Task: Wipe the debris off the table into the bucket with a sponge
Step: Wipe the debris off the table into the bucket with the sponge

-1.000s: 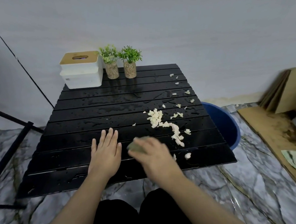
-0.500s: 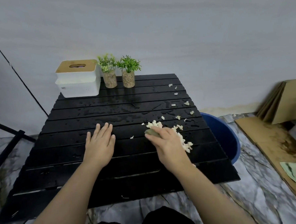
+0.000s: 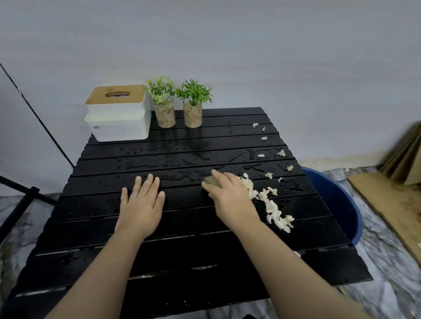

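A wet black slatted table [image 3: 165,254] fills the middle of the head view. Pale debris [image 3: 272,207] lies in a curved heap right of centre, with loose bits [image 3: 281,152] scattered toward the far right corner. My right hand [image 3: 229,199] is shut on a grey-green sponge [image 3: 212,181], mostly hidden under the fingers, pressed against the left side of the heap. My left hand [image 3: 142,204] rests flat on the table with fingers apart, holding nothing. A blue bucket [image 3: 339,202] stands on the floor beside the table's right edge.
At the back left of the table stands a white tissue box [image 3: 119,116] with a wooden lid, beside two small potted plants [image 3: 167,103] [image 3: 193,102]. Cardboard sheets [image 3: 402,193] lie and lean to the right. A black metal frame [image 3: 11,212] stands at the left.
My right hand moved with the sponge away from me and to the right, reaching the debris and pushing it rightward. My left hand stayed flat on the table. The camera view shifted.
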`<state>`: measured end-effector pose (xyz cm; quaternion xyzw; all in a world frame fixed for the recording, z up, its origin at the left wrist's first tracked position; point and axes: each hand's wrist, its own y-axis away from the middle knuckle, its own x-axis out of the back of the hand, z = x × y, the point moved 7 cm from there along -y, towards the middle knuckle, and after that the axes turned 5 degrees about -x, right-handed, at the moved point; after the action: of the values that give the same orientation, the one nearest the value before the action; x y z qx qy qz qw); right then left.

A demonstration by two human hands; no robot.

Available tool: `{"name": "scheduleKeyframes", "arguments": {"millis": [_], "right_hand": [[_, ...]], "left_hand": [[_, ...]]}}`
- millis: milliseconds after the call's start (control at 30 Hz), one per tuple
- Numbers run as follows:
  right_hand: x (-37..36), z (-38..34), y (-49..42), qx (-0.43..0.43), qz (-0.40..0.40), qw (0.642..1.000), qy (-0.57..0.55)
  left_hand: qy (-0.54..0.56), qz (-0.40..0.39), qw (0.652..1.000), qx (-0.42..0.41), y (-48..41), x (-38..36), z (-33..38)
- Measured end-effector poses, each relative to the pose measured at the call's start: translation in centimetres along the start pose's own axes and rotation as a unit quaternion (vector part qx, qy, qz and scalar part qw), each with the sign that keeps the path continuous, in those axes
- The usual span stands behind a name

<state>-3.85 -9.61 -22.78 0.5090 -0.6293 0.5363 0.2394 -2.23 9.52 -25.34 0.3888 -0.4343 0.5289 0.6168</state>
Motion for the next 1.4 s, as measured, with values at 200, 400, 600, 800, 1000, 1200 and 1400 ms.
{"name": "scheduleKeyframes", "arguments": {"millis": [200,400,600,800,1000,1200,1400], "right_hand": [[-0.2,-4.1,1.3,0.05,-0.014,0.997,-0.064],[-1.5,-1.7,-0.9,0.055,-0.01,0.998,0.006],[-0.9,5.1,-5.0,-0.101,-0.014,0.995,0.024],[-1.1,-3.2,-0.5,0.107,0.007,0.994,0.027],[-1.0,3.1,-3.6,-0.017,-0.002,0.999,0.048],[2.4,3.5,-3.1,0.005,-0.019,1.0,-0.002],[8.9,0.2,12.6,0.247,-0.146,0.955,0.071]], "left_hand": [[0.005,0.007,1.0,0.002,0.0,-0.1,0.0],[0.012,0.013,1.0,-0.001,0.1,-0.1,0.0],[0.011,0.015,1.0,0.0,0.0,-0.1,0.0],[0.01,0.02,1.0,-0.001,-0.2,-0.2,-0.1],[0.008,0.019,1.0,0.003,-0.1,-0.2,-0.1],[0.056,0.033,0.998,-0.008,0.6,0.3,2.1],[0.116,0.027,0.99,-0.072,4.1,-1.1,10.1]]}}
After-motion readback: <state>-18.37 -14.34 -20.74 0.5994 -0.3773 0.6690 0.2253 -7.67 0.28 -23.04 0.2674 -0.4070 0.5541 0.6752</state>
